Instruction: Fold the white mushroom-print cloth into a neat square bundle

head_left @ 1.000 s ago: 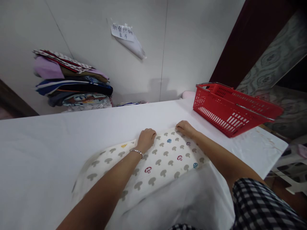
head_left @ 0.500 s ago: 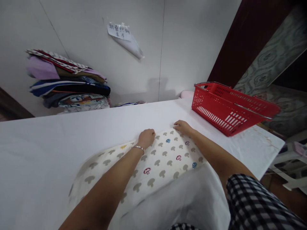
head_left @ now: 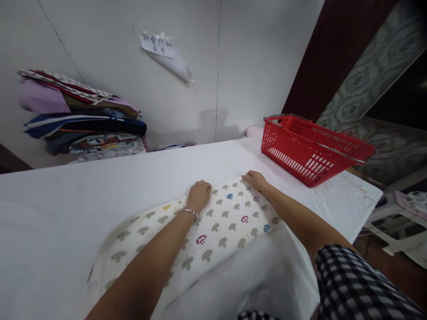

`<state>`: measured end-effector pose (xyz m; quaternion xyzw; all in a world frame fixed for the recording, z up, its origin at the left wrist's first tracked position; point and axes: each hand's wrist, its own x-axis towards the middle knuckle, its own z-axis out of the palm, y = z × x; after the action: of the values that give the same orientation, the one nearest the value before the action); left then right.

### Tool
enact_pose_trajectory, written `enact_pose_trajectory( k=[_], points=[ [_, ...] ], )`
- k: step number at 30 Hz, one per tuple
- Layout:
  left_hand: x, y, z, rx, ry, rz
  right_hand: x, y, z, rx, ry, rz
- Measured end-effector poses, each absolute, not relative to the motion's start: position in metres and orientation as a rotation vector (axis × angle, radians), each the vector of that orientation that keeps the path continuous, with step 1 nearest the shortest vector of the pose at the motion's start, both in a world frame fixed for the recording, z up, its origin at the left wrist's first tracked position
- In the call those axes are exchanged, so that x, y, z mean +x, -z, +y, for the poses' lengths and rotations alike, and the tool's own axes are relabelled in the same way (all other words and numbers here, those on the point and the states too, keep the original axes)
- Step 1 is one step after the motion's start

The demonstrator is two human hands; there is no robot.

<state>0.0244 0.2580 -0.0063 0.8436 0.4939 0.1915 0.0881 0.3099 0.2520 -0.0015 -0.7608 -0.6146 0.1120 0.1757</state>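
A cream cloth (head_left: 225,226) printed with grey mushrooms and a few blue, red, purple and yellow ones lies on the white-covered table. Its plain whitish side (head_left: 253,271) shows along the near part, hanging toward my body. My left hand (head_left: 199,195), with a bracelet at the wrist, has its fingers curled on the cloth's far edge near the middle. At the far right corner, my right hand (head_left: 255,180) pinches the same cloth between thumb and fingers. The stretch of edge between both hands is fairly straight. The left forearm covers part of the print.
A red plastic basket (head_left: 310,151) with metal handles stands on the table (head_left: 60,200) at the back right. Folded fabrics (head_left: 83,115) are stacked against the wall at the back left. A paper sign (head_left: 158,46) hangs on the wall. White plastic stools (head_left: 396,222) are at the right.
The view has shifted slightly, moving the background left. Both hands keep their hold on the cloth's far edge, and the cloth lies nearly the same.
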Motion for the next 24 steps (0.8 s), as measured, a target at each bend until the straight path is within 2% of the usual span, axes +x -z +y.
enact_pose_trajectory(
  k=[17, 24],
  points=[
    [0.026, 0.011, 0.262, 2.468, -0.567, 1.493, 0.297, 0.0, 0.251, -2.401, -0.232, -1.685],
    [0.012, -0.008, 0.25, 2.442, -0.591, 1.449, 0.303, -0.011, 0.232, -2.346, -0.34, -1.706]
  ],
)
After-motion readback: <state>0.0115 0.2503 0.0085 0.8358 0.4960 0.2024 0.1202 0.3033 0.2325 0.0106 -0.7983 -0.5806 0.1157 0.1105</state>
